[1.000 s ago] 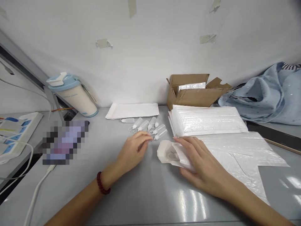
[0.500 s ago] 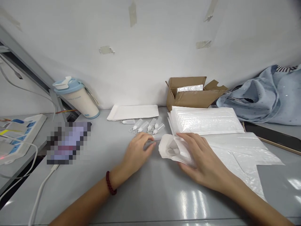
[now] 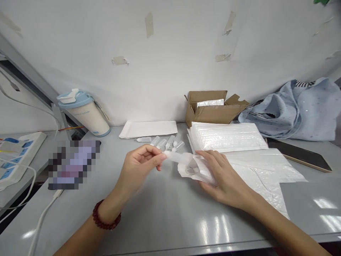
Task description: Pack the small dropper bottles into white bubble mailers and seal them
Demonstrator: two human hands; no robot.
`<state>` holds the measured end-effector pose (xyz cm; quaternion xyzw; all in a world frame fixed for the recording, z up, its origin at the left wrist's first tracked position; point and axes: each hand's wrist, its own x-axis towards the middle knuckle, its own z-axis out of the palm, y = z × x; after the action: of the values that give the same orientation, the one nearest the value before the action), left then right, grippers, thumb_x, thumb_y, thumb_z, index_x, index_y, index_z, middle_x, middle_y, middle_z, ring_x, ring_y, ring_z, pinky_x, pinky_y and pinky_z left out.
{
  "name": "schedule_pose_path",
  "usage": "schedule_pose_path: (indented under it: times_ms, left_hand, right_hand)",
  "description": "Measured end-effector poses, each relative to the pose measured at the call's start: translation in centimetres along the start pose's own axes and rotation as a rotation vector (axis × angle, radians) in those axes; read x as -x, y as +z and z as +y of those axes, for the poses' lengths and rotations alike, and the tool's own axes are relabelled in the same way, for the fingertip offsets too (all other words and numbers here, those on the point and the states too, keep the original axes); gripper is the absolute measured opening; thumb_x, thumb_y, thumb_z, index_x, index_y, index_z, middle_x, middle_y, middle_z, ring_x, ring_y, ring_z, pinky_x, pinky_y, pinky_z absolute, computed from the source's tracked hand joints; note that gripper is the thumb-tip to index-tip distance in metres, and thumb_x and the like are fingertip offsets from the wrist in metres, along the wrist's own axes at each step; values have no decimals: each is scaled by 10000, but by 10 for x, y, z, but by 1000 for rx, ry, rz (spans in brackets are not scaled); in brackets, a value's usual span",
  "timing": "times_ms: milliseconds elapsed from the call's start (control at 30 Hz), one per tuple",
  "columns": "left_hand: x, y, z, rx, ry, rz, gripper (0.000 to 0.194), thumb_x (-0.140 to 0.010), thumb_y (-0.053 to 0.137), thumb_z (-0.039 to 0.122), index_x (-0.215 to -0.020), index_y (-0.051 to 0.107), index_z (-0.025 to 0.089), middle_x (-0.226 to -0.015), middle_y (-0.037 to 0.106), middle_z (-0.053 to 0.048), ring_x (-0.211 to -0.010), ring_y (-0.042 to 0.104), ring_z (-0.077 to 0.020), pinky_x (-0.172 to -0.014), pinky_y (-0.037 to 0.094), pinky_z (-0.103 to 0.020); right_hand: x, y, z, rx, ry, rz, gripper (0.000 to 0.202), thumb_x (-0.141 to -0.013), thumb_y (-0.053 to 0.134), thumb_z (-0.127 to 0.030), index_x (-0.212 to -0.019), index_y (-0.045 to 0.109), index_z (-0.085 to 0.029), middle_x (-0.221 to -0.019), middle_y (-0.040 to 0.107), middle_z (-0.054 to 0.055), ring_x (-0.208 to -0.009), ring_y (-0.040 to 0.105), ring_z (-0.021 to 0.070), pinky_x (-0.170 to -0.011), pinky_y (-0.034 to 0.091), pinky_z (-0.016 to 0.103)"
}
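Observation:
My left hand [image 3: 142,165] pinches a small translucent plastic bottle [image 3: 174,156] by its capped end. The bottle's other end lies at the open mouth of a white bubble mailer [image 3: 195,169]; I cannot tell how far it reaches in. Something pale and rounded shows inside the mailer. My right hand [image 3: 218,174] is wrapped round the mailer, fingers over the top and thumb below, with the mouth facing left. Several more small squeeze bottles [image 3: 169,142] lie on the table behind my left hand, in front of a flat white mailer [image 3: 150,128].
A stack of bubble mailers [image 3: 229,137] lies at right, before an open cardboard box [image 3: 210,113]. Beyond are a dark phone [image 3: 301,154] and blue cloth [image 3: 301,106]. At left stand a tumbler [image 3: 89,117], a blurred phone [image 3: 76,165] with cable, and a power strip [image 3: 21,153].
My left hand has risen from near the loose bottles and now holds a bottle at the mailer's mouth. My right hand still holds the mailer. The camera view has shifted slightly.

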<state>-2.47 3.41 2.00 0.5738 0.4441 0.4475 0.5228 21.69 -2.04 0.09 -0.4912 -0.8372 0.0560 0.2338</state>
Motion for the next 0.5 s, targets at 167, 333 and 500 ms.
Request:
schedule_pose_path:
  times_ms: [167,333,500]
  left_hand:
    - [8,16,-11,-186,3,-193,90,-752,674,246,-713,660,167,-685,655,3,-637,583,-117,-596,470,-220]
    - [13,22,-19,-280,16,-359,131,-798,612,256,-792,719,181,-755,703,-16,-694,606,-148,-631,471,-239]
    - [13,19,-15,-332,-11,-305,203,-809,590,315,-725,710,175,-625,647,-2,-596,561,-132,-544,424,-225]
  right_hand:
    - [2,-1,-1,-15,1,11,626,-784,544,-229,-1351,279,-213,-1179,492,133,-1082,475,300,-859,438,473]
    - [3,2,-3,-23,-13,11,578,-819,534,-266,-1345,296,-239,-1111,539,108,-1047,513,287,-842,457,462]
    - [2,0,-2,-28,8,-3,558,-861,541,-421,-1342,326,-236,-1103,574,109,-1024,542,287,-815,476,456]
